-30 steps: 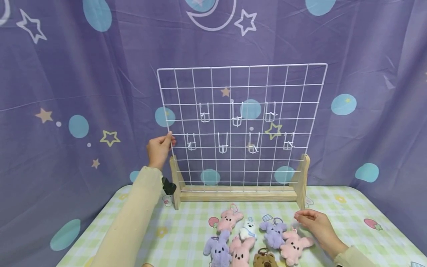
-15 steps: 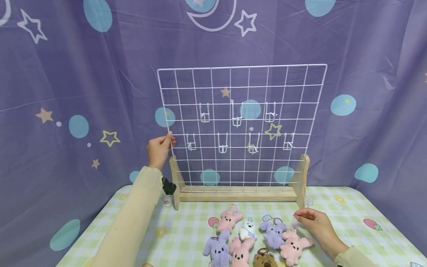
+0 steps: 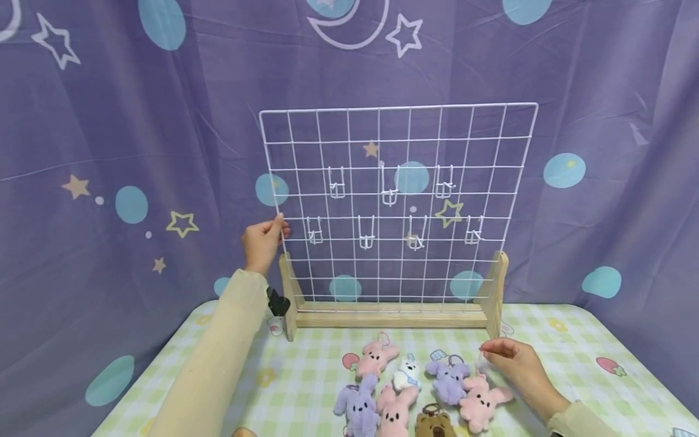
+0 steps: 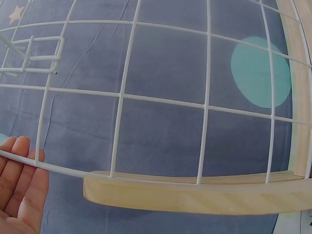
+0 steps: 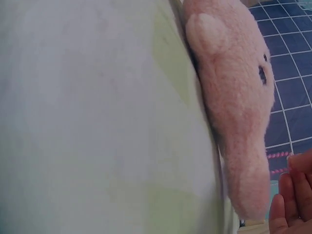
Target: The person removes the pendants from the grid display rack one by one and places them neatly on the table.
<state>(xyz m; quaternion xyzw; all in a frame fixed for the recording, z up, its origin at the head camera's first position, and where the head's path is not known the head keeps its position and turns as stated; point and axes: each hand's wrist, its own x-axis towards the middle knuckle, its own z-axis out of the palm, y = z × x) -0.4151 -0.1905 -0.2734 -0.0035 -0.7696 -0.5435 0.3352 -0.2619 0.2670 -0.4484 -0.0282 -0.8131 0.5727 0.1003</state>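
Note:
My left hand [image 3: 263, 244] grips the left edge wire of a white wire grid [image 3: 398, 108], thumb in front; in the left wrist view the fingers [image 4: 30, 197] reach behind that wire. Several white hooks [image 3: 366, 241] hang on the grid in two rows. At the lower right, my right hand [image 3: 519, 364] pinches the pink bead chain [image 5: 279, 155] of a pink plush bunny keychain [image 3: 480, 405]. The bunny lies on the table, its chain drawn up taut from the head. The right wrist view shows the bunny's body side-on, next to my fingertips.
A wooden stand [image 3: 390, 320] holds the grid upright. In front lie more plush keychains: purple bunnies [image 3: 449, 382], other pink bunnies [image 3: 375, 359], a white one [image 3: 406, 374] and a brown bear [image 3: 435, 425]. A checked cloth [image 3: 295, 376] covers the table; a purple curtain [image 3: 136, 121] hangs behind.
My right hand has risen slightly, and the pink chain now shows stretched between its fingertips and the bunny. The left hand keeps its grip on the grid. The head view has shifted a little.

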